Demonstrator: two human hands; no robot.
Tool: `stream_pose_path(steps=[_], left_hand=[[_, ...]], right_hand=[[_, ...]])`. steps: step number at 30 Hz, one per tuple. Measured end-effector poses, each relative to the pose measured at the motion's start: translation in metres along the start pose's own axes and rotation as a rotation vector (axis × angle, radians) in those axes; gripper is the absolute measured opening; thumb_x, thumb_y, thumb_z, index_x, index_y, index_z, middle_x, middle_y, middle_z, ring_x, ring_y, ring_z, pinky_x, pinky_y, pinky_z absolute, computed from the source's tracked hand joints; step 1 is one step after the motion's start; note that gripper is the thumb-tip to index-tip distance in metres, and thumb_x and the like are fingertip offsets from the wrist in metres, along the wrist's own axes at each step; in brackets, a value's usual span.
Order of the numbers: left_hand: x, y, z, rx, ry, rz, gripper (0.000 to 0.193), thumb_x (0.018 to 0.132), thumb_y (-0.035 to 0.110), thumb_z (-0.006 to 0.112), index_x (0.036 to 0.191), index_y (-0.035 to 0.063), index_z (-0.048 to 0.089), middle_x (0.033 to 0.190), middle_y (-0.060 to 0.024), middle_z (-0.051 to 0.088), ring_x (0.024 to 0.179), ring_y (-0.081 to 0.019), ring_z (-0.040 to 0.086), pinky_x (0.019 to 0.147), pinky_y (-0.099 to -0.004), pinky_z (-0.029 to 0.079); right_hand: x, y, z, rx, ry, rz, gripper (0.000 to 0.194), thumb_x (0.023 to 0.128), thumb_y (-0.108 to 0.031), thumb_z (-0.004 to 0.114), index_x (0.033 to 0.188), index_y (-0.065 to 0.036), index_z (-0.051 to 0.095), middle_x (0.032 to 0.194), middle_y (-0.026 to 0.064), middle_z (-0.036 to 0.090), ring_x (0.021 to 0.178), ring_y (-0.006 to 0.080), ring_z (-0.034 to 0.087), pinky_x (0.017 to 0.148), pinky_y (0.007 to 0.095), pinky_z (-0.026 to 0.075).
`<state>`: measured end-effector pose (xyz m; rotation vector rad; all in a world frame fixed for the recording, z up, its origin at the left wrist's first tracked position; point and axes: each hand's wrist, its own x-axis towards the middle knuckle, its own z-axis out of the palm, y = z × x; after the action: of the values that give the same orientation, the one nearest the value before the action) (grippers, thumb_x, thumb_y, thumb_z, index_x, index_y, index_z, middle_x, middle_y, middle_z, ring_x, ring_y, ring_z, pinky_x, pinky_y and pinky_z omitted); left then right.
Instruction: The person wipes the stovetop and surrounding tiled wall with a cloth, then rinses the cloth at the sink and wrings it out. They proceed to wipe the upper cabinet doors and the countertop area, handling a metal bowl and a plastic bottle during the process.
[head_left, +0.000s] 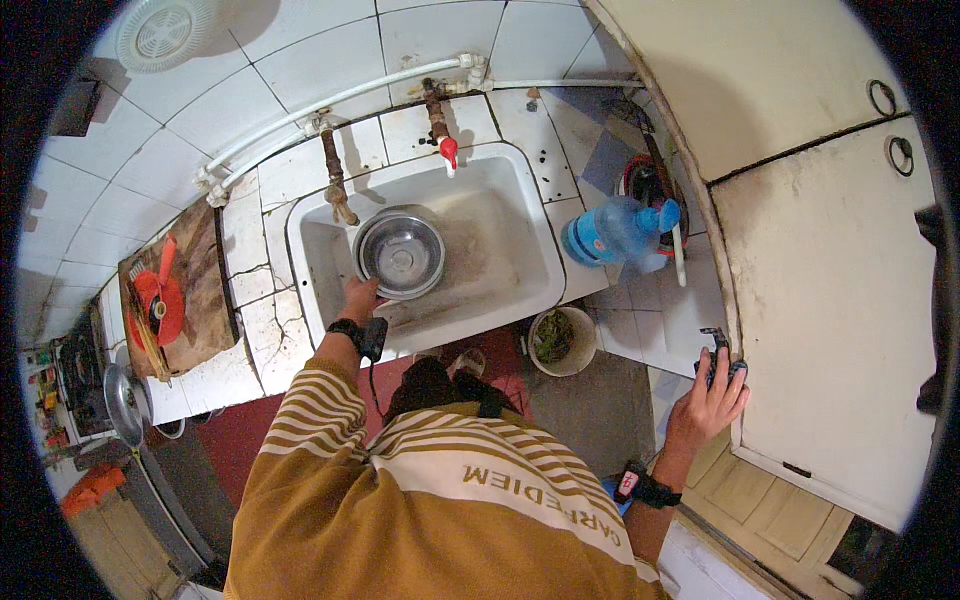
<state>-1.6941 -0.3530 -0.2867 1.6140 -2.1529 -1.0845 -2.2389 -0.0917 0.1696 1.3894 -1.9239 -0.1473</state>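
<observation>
A round stainless steel bowl (401, 256) sits in the left part of the white sink (551, 225), under the old brass tap (339, 196). It seems to rest within or on another metal vessel. The fingers of my left hand (361, 297) grip its near left rim. Out to the right, by the cream cabinet's edge, my right hand (718, 396) has its fingers spread over a small dark object (720, 346) at the end of the tiled counter. Whether the hand holds this object or only touches it I cannot tell. A black device is strapped at each wrist.
A large blue plastic bottle (611, 231) stands right of the sink. Below the counter is a bucket (596, 349) with green scraps. On the left lie a wooden board (206, 277) with a red plastic item (171, 309), and a frying pan (124, 405). A red-handled tap (448, 150) overhangs the sink.
</observation>
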Motion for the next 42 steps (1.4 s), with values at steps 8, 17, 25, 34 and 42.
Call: stream_pose_path(steps=[8, 17, 25, 34, 42], left_hand=[[-0.021, 0.052, -0.043, 0.607, -0.234, -0.247, 0.044, 0.082, 0.038, 0.079, 0.112, 0.0083, 0.068, 0.101, -0.0169, 0.074, 0.097, -0.0381, 0.071, 0.083, -0.0485, 0.056], [-0.002, 0.26, -0.052, -0.361, 0.448, -0.097, 0.026, 0.091, 0.004, 0.062, 0.117, 0.002, 0.065, 0.113, -0.0158, 0.069, 0.102, -0.0276, 0.069, 0.089, -0.0369, 0.055], [0.094, 0.535, -0.043, -0.115, 0.16, 0.682, 0.073, 0.079, 0.025, 0.083, 0.142, 0.0104, 0.05, 0.138, -0.0186, 0.057, 0.129, -0.0398, 0.054, 0.106, -0.0516, 0.046], [0.119, 0.566, -0.032, 0.113, -0.017, 0.676, 0.083, 0.072, 0.035, 0.087, 0.141, 0.0093, 0.05, 0.13, -0.0221, 0.057, 0.12, -0.0443, 0.057, 0.098, -0.0534, 0.051], [0.132, 0.566, -0.027, -0.035, 0.168, 0.792, 0.055, 0.077, 0.031, 0.083, 0.116, -0.001, 0.063, 0.114, -0.0232, 0.062, 0.11, -0.044, 0.058, 0.092, -0.052, 0.049]], right_hand=[[-0.002, 0.005, 0.002, -0.045, -0.056, -0.016, 0.039, 0.101, -0.011, 0.048, 0.132, -0.025, 0.068, 0.15, -0.0038, 0.057, 0.137, 0.0275, 0.05, 0.112, 0.0489, 0.037], [-0.002, 0.006, 0.004, -0.032, 0.003, -0.027, 0.032, 0.097, -0.02, 0.057, 0.126, -0.023, 0.07, 0.149, -0.0061, 0.054, 0.133, 0.0247, 0.05, 0.109, 0.0484, 0.04], [-0.004, 0.008, 0.005, 0.071, -0.032, -0.019, 0.036, 0.098, -0.011, 0.054, 0.129, -0.021, 0.07, 0.147, -0.0028, 0.057, 0.137, 0.0287, 0.048, 0.111, 0.0515, 0.037], [-0.003, 0.004, 0.01, 0.034, 0.075, -0.012, 0.027, 0.097, -0.018, 0.058, 0.119, -0.023, 0.073, 0.144, -0.0056, 0.06, 0.134, 0.0237, 0.05, 0.109, 0.0472, 0.038], [-0.004, 0.0, 0.018, 0.006, 0.162, 0.009, 0.023, 0.098, -0.021, 0.058, 0.114, -0.024, 0.074, 0.143, -0.0066, 0.061, 0.132, 0.0225, 0.05, 0.11, 0.0459, 0.036]])
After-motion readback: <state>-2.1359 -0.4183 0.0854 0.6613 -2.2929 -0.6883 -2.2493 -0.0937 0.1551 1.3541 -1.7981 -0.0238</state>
